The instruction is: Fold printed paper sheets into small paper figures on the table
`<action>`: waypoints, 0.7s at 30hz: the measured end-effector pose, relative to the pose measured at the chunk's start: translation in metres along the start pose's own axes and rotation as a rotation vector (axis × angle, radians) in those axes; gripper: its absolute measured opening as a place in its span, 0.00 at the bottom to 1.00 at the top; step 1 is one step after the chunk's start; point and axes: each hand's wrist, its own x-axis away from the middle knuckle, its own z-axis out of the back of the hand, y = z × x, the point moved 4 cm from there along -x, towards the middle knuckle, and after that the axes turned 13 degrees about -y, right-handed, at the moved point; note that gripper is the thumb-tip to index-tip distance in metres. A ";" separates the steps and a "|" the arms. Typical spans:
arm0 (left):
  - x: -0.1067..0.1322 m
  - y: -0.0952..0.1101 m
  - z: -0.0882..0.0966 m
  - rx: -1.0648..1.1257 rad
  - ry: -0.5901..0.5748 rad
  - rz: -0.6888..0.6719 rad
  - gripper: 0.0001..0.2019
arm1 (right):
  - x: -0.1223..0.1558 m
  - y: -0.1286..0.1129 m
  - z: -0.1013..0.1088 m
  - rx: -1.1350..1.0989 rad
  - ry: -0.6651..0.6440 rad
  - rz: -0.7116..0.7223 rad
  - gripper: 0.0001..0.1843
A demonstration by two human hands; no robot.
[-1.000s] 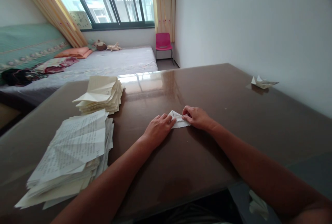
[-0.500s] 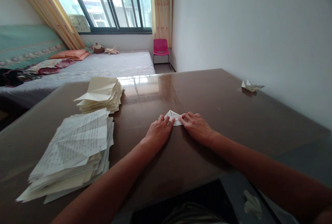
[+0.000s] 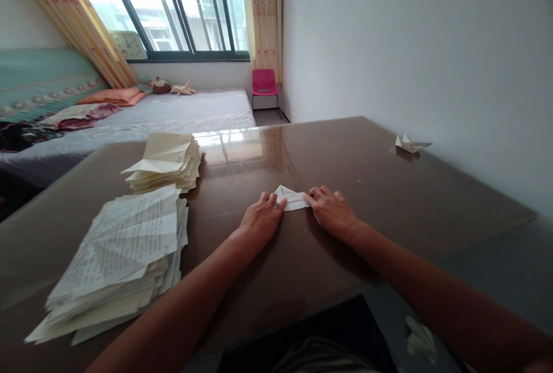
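A small folded triangle of printed paper (image 3: pixel 291 198) lies flat on the brown glossy table (image 3: pixel 389 188). My left hand (image 3: pixel 261 221) rests on the table with its fingertips pressing the paper's left edge. My right hand (image 3: pixel 332 212) lies flat on the paper's right end, fingers stretched out over it. Both hands hold the piece down against the tabletop; neither lifts it.
A thick stack of printed sheets (image 3: pixel 121 257) sits at the near left, a stack of folded papers (image 3: pixel 166 162) behind it. A finished folded paper figure (image 3: pixel 409 143) lies far right by the wall. Beyond the table are a bed and a pink chair (image 3: pixel 264 85).
My right hand slid from the paper's top right corner down onto its right end, fingers flattening. The left hand stayed at the left edge. The camera view shifted slightly.
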 end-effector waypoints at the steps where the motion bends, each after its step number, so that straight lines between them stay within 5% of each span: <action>1: -0.001 0.001 0.002 0.010 -0.007 -0.012 0.20 | -0.003 0.003 0.003 -0.036 -0.007 0.002 0.19; 7: -0.012 0.008 0.014 0.063 -0.060 -0.062 0.14 | -0.025 0.012 0.012 -0.261 -0.013 -0.042 0.15; 21: -0.067 -0.008 0.019 0.229 -0.125 -0.018 0.12 | -0.032 0.015 -0.007 -0.460 0.063 -0.133 0.11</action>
